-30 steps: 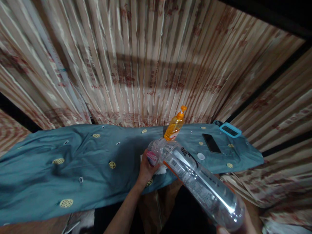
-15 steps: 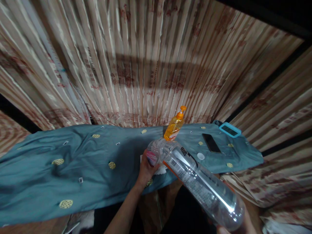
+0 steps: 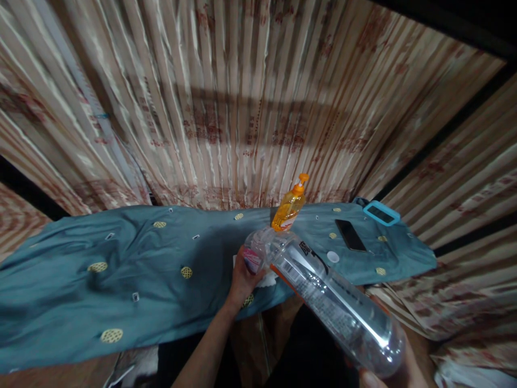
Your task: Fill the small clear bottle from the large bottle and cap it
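Nothing has really shifted since a second ago. My right hand (image 3: 393,374) grips the base of the big clear bottle (image 3: 331,302), tilted over the teal cloth (image 3: 121,269); my left hand (image 3: 242,277) clasps a small pink-labelled container (image 3: 253,257) (mouths meeting).

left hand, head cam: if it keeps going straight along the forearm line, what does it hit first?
The left hand already grips a small pink-labelled container at the mouth of the large clear bottle. Beyond that, likely the orange pump bottle on the blue cloth, then the curtain; depth is unclear.
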{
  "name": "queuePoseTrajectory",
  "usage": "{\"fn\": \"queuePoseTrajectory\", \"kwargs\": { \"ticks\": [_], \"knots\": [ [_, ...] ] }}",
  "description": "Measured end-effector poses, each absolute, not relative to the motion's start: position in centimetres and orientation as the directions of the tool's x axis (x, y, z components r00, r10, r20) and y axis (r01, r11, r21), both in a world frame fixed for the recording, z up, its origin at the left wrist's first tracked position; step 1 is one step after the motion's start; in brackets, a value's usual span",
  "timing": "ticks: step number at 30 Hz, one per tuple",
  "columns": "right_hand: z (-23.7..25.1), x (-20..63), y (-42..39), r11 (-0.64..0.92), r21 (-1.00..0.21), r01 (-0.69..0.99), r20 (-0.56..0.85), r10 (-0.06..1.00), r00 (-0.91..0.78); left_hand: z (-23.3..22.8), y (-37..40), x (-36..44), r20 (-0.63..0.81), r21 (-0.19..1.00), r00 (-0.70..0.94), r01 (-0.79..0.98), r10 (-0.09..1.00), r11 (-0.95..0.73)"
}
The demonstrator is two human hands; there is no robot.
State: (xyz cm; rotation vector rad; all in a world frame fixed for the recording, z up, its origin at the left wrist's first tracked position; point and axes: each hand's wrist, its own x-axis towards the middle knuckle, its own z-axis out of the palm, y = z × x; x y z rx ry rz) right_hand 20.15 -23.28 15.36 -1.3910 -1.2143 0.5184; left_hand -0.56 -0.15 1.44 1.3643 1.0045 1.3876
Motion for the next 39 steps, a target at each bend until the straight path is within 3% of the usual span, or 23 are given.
{"fn": "queuePoseTrajectory", "kwargs": {
  "ticks": [20, 39],
  "knots": [
    [15.06, 21.05, -23.48, 0.259, -0.823, 0.506, 0.409, 0.888, 0.21, 1.85, -0.16, -0.78, 0.288, 0.957, 0.029, 0.018, 0.957, -0.288],
    [15.22, 20.87, -23.48, 0.22, -0.81, 0.544, 0.409, 0.876, 0.256, 1.85, -0.24, -0.75, 0.283, 0.958, 0.01, 0.038, 0.959, -0.283]
  ]
}}
